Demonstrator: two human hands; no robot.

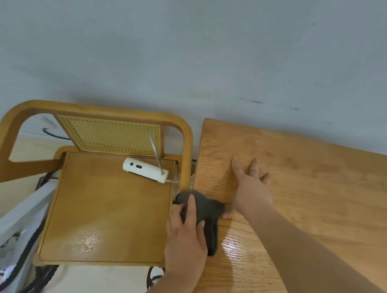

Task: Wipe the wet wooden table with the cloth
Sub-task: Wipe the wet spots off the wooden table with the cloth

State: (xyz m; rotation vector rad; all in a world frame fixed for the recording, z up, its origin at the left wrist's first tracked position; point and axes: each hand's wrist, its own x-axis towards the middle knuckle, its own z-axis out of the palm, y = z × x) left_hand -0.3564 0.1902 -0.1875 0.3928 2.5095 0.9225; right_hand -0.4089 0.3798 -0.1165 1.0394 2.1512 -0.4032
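The wooden table (311,189) fills the right half of the head view, with a shiny wet patch near its left edge. A dark grey cloth (207,212) lies bunched at that left edge. My left hand (186,242) grips the cloth, fingers laid over its near side. My right hand (251,187) rests flat on the tabletop just right of the cloth, fingers spread, holding nothing; its thumb touches the cloth's far end.
A wooden chair (105,209) with a cane back stands directly left of the table. A white handheld device (145,170) with a thin rod lies on its seat. White fabric and dark cords (18,244) hang at lower left. A pale wall rises behind.
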